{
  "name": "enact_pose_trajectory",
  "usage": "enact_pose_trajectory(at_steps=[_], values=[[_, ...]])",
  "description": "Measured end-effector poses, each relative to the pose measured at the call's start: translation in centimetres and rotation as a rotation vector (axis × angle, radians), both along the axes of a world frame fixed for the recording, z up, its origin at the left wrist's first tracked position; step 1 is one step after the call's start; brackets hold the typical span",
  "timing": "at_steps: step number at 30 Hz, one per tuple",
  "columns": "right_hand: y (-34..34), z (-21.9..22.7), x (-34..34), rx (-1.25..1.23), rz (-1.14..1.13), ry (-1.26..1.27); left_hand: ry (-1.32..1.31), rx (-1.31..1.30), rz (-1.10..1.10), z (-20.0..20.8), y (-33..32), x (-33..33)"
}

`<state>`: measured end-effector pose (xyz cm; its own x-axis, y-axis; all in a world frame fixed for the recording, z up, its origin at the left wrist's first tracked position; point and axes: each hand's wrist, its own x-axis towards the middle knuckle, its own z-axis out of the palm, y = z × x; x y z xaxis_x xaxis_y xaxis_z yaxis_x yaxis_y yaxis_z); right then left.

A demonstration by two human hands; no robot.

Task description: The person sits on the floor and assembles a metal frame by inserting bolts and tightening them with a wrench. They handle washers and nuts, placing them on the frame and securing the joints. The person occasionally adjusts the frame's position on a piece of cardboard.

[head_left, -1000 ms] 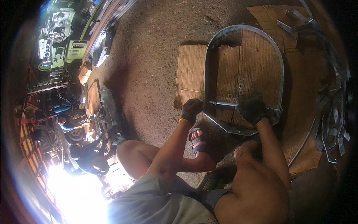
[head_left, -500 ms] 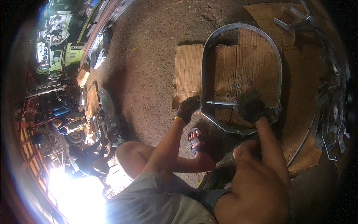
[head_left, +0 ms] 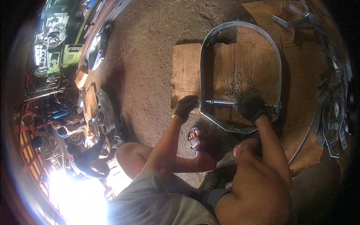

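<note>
A bent grey metal band (head_left: 278,60) forms a closed arch-shaped hoop lying on sheets of cardboard (head_left: 185,67). A thin threaded rod (head_left: 221,102) runs across its lower part. My left hand (head_left: 185,107), in a dark glove, grips the rod's left end at the hoop's outer side. My right hand (head_left: 249,105), also gloved, closes around the rod near its middle. Several small washers or nuts (head_left: 238,84) lie on the cardboard just above the rod.
A pile of bent metal strips (head_left: 332,108) lies at the right. My sandalled foot (head_left: 197,140) rests on the dirt floor below the hoop. At the far left stand green machines (head_left: 56,45) and another person (head_left: 62,129) crouches.
Both hands stay on the rod; the left hand has shifted slightly along its end. The hoop has not moved noticeably.
</note>
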<state>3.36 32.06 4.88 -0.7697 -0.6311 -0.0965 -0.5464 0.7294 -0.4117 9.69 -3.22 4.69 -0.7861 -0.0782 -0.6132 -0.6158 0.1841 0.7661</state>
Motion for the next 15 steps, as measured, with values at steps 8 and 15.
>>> enact_pose_trajectory(at_steps=[8,15], values=[[-1.0,-1.3,0.3,0.052,-0.001,-0.033,-0.015,0.167,0.206,-0.1,-0.4,0.8],[-0.9,0.0,-0.1,0.039,0.006,-0.076,0.022,0.115,0.391,-1.3,1.5,0.9]])
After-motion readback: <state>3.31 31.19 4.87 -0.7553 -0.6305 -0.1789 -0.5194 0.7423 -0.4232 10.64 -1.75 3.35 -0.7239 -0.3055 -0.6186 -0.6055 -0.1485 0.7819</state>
